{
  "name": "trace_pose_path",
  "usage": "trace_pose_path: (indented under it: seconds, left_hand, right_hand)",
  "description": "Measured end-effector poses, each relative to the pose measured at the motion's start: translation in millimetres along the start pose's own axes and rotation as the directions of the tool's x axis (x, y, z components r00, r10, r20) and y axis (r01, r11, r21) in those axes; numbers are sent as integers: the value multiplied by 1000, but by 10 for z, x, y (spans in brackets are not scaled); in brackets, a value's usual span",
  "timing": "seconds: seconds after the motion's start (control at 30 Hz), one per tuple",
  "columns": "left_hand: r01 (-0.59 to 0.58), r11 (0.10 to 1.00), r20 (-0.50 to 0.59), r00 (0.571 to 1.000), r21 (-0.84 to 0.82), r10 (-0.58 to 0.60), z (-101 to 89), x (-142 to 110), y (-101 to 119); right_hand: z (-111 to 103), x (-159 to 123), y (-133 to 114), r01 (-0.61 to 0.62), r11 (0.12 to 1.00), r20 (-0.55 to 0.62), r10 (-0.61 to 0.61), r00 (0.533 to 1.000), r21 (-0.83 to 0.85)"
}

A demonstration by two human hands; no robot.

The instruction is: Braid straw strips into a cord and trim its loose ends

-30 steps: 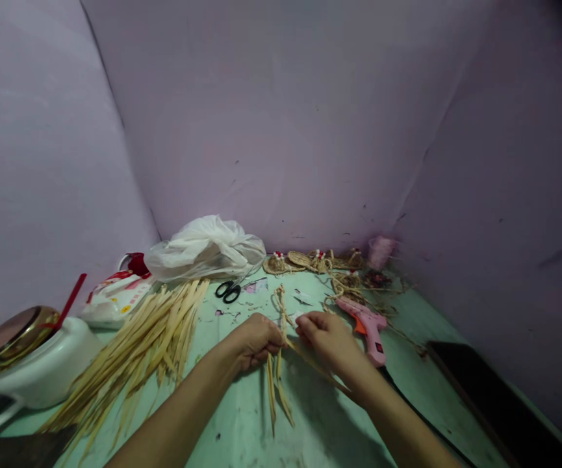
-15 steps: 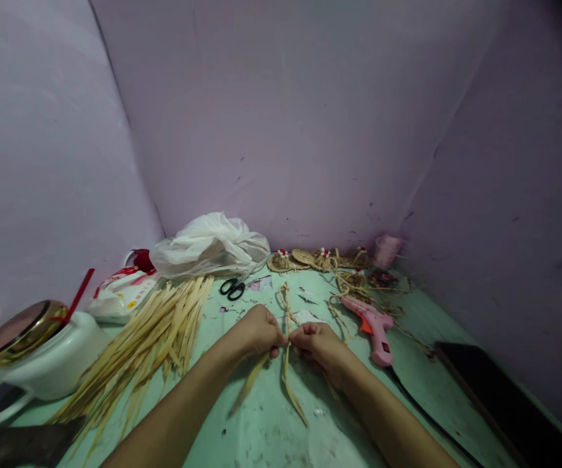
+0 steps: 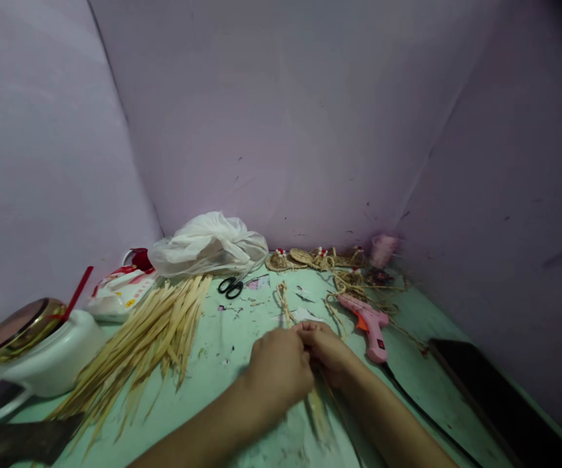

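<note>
My left hand (image 3: pixel 282 365) is closed in front of the braided straw cord (image 3: pixel 284 302), its fingers curled and partly hidden behind its own back. Touching it on the right, my right hand (image 3: pixel 323 348) pinches the cord where the strands part. The cord's looped end lies on the table beyond my hands. Loose flat strands (image 3: pixel 318 416) trail toward me below the hands, blurred by motion. Beside my right hand lies a pink glue gun (image 3: pixel 373 328) with an orange trigger.
Dry straw strips (image 3: pixel 149 348) lie in a pile at left, near a white pot (image 3: pixel 61 354). Black-handled scissors (image 3: pixel 232 286) and a white plastic bag (image 3: pixel 212 244) are behind. Woven straw pieces (image 3: pixel 305 258) line the wall. A dark flat object (image 3: pixel 485 390) lies right.
My left hand has moved right, across the cord, and now meets my right hand. The loose strands have swung to the right.
</note>
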State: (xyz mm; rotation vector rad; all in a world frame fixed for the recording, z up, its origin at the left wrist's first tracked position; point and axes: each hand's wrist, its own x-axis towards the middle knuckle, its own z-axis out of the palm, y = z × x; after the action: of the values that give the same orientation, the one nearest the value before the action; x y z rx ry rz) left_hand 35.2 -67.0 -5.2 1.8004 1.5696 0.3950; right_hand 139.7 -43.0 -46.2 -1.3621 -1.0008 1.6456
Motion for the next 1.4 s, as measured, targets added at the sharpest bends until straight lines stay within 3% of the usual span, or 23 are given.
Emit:
trace_pose_path:
  seconds: [0.07,0.17,0.3,0.47,0.6,0.73,0.9,1.0,1.07,1.1,1.2,1.3,1.4]
  left_hand:
    - [75,978,-67,994,-194,-90,-125,109,-38]
    - [184,915,64,983,-359,-172,-218,252,-96]
    - [292,844,268,946,-449,-184,-163,326,-165]
    - [335,834,274,933,-437,-232,-117,359,-252]
    - [304,849,186,951,-433,-246,-80,367,-253]
    - [297,846,143,955,-442,-260,-48,340,-200]
    - [359,809,176,933,-465,-314,-48,341,-235]
    - [350,801,219,936,-485,-277,-66,369,-323]
    - [310,806,239,947,-504,-215,-93,387,-375]
    - [286,807,248,952,-516,-179,-112,394,-394]
    - [248,799,294,951,-548,-93,-174,408,-423]
    - [246,787,344,938,-566,-46,-214,417,-436]
    - [236,790,358,934,-566,-23,-211,424,-451]
  right_hand:
    - [-21,-16,-28,-18,1000,36,18,999,-4]
    - [-50,-32,-52,-21,999,85,23,996,-28]
    - [-64,-19,-48,23,995,101,-13,995,-95]
    - [-54,26,-36,139,935,81,-119,990,-325]
    - [-30,-37,-85,196,786,-32,-265,964,-587]
    - [67,-207,-169,130,633,-148,-366,919,-763]
    - [258,-371,-186,84,315,-53,-401,915,-945]
    - [277,-384,-176,130,274,5,-413,911,-953]
    - [205,-355,-197,169,323,33,-387,922,-931]
    - [147,-332,-218,180,402,25,-361,932,-898]
    - [-43,-245,-306,135,786,-89,-235,968,-603]
    - [-108,-188,-355,90,905,-143,-163,976,-416]
    - [-5,-178,-300,16,957,-57,-34,998,-291]
